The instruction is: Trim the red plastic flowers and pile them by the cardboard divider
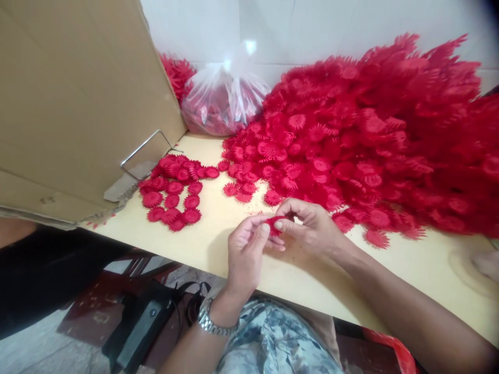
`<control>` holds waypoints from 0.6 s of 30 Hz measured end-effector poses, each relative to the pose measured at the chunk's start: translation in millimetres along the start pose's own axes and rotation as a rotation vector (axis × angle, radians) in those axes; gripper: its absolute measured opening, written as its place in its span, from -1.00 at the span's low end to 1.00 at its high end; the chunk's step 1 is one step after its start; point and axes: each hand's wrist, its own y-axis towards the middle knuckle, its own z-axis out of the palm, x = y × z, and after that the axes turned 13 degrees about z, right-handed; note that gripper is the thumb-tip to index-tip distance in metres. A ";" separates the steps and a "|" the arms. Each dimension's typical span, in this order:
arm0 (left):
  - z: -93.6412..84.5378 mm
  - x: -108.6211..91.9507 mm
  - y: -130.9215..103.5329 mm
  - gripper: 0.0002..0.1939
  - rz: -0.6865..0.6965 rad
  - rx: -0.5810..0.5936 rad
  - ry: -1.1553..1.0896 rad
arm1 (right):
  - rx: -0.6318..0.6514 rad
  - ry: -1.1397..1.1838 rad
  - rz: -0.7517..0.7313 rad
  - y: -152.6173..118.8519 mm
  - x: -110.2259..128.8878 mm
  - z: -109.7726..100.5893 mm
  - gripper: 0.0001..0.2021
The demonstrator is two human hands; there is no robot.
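Note:
Just above the pale table, my left hand [247,244] and my right hand [307,223] meet around one small red petalled disc [275,225], an artificial flower piece by its look. Thumb and fingers of each hand pinch its edges, hiding much of it. To the left lies a loose cluster of similar red discs [171,200], some lined up in rows. Beyond my hands spreads a large heap of red fringed flower pieces [331,140], whose nearest discs lie close to my right hand.
A cardboard box [78,104] stands at the left, a bent metal wire [140,150] by its lower edge. A knotted clear plastic bag [226,101] of red pieces rests against the wall. Below the table [218,244] edge sits a black bag [140,322]. Part of another person's hand [487,264] shows far right.

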 end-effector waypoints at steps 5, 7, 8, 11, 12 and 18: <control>-4.0 0.7 -1.5 -0.81 0.017 0.031 -0.013 | 0.017 0.079 0.048 1.4 -4.3 -5.4 -0.80; -5.5 0.8 -1.4 -0.83 0.023 0.033 -0.006 | -0.022 0.014 0.040 0.5 -2.4 -6.9 -0.77; -5.8 0.7 -1.4 -0.84 0.024 0.029 -0.006 | -0.043 -0.029 0.032 -0.2 -1.1 -7.1 -0.75; -5.2 -0.5 -1.3 -0.88 0.020 0.031 -0.033 | -0.066 -0.131 0.011 -2.8 2.2 -6.1 -0.69; -4.5 -1.0 -1.3 -0.88 0.013 0.044 -0.048 | -0.071 -0.150 0.004 -3.5 2.8 -5.3 -0.67; 2.3 -1.8 -0.1 -0.89 -0.071 0.059 -0.074 | -0.060 -0.210 0.010 -4.4 1.7 -0.3 -0.66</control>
